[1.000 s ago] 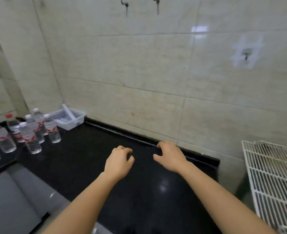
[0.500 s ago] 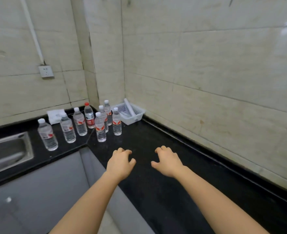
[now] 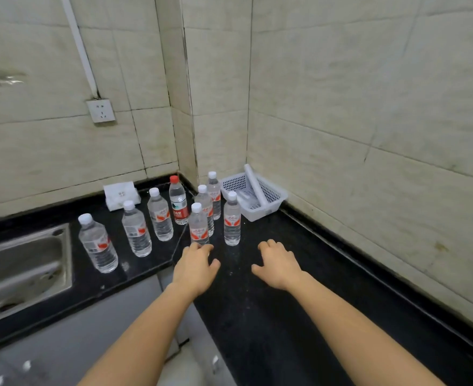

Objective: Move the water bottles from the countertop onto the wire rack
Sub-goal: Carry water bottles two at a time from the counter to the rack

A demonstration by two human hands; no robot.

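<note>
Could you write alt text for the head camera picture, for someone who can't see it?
Two bare hands, left hand and right hand, reach empty toward eight clear plastic water bottles standing on a black countertop corner, beside a white plastic basket and steel sink.

White basket (image 3: 268, 203), steel sink (image 3: 21, 263), wall socket (image 3: 101, 110), small white box (image 3: 121, 195).

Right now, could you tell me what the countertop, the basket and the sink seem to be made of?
Countertop: glossy black stone, probably; speckled and reflective. Basket: white plastic, with moulded perforated walls. Sink: brushed stainless steel by its dull grey sheen.
</note>
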